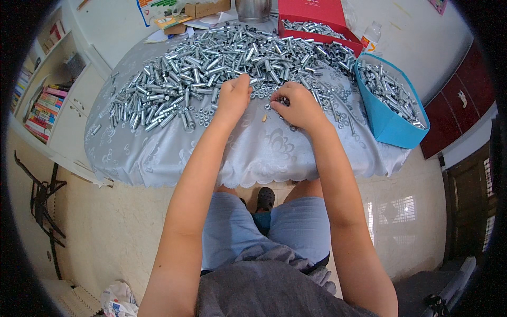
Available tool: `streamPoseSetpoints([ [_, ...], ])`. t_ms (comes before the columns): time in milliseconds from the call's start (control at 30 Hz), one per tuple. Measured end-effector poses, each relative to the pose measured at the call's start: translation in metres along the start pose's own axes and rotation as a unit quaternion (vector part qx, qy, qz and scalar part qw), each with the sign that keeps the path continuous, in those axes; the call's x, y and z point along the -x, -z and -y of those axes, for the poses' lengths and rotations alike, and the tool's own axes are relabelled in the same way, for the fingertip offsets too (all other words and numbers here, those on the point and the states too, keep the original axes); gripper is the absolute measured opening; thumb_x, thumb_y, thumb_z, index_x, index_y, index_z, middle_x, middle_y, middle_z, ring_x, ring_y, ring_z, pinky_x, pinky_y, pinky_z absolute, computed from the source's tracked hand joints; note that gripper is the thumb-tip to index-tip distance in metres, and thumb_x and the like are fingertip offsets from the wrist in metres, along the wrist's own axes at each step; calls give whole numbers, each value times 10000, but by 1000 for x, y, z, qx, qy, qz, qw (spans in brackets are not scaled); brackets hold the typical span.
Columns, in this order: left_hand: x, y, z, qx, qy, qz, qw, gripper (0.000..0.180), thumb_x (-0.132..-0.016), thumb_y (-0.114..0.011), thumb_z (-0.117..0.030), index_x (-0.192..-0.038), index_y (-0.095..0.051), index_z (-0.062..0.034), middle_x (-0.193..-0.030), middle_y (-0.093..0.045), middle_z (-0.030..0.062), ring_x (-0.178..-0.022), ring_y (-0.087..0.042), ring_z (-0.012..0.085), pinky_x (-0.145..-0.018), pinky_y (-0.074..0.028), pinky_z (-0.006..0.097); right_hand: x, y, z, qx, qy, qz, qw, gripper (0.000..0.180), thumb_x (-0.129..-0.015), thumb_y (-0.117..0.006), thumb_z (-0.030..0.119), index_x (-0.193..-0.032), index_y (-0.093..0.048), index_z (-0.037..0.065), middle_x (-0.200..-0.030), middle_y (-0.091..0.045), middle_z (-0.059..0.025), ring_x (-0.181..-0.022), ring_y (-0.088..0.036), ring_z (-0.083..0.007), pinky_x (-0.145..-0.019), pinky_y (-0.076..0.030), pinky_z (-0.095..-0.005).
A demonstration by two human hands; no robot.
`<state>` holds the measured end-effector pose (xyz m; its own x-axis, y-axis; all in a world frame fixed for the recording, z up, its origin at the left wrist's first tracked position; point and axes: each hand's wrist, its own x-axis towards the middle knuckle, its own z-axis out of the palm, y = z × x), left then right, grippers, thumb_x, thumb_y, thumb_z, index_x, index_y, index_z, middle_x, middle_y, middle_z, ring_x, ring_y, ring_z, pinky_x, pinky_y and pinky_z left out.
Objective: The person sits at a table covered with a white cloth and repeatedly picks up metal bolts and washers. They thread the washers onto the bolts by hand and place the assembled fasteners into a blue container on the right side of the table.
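My left hand point(234, 98) is closed in a fist at the near edge of a large heap of silver metal sleeve anchors point(227, 55). A short silver metal sleeve point(254, 81) pokes out at its fingertips. To its right, my right hand point(299, 105) curls over the cloth, thumb and forefinger bent round a few dark nuts or washers. What its other fingers hold is hidden. Loose hex nuts point(260, 93) lie between the hands, and more small washers point(332, 92) are scattered right of my right hand. A small tan piece point(264, 118) rests on the cloth between my wrists.
A blue fabric bin point(393, 124) full of anchors stands at the table's right edge. Behind are a red box point(315, 38) with more anchors, a plastic bottle point(371, 36) and a metal pot point(254, 10). A silvery patterned tablecloth point(264, 158) hangs over the near edge.
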<state>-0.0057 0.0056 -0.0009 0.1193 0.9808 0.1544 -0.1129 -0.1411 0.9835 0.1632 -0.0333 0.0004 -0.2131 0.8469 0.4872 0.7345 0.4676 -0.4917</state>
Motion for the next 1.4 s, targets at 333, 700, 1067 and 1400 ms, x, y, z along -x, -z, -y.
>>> streamPoseSetpoints([
  [333, 0, -2, 0, -18, -5, -3, 1000, 357, -828, -448, -308, -547, -384, -98, -492, -359, -23, -402, -325, 77, -396, -258, 242, 2, -4, 1, 57, 125, -30, 990, 132, -673, -647, 146, -789, -654, 84, -813, -574, -102, -799, -540, -281, -721, -434, -360],
  [700, -1, 0, 3, -73, -5, 7, 997, 390, -824, -429, -328, -539, -460, -63, -489, -411, -23, -440, -352, 72, -427, -269, 244, -13, 4, 14, -441, -103, -57, 890, 150, -768, -632, 91, -883, -610, -2, -806, -615, -28, -736, -551, -73, -655, -437, -194],
  [1067, 6, -4, -2, -20, -21, 82, 996, 365, -866, -432, -312, -570, -412, -99, -510, -363, -37, -428, -305, 57, -402, -231, 229, -13, 9, 12, -517, -204, 30, 831, 184, -819, -586, 172, -930, -592, 26, -795, -588, -24, -716, -537, -81, -637, -435, -191],
  [1400, 13, -7, -11, 18, -8, 127, 992, 344, -878, -414, -285, -589, -393, -99, -536, -353, -30, -462, -302, 62, -423, -240, 228, -8, 15, 7, -660, -229, 150, 700, 146, -821, -585, 170, -900, -569, 49, -777, -567, -17, -681, -529, -86, -577, -434, -197],
])
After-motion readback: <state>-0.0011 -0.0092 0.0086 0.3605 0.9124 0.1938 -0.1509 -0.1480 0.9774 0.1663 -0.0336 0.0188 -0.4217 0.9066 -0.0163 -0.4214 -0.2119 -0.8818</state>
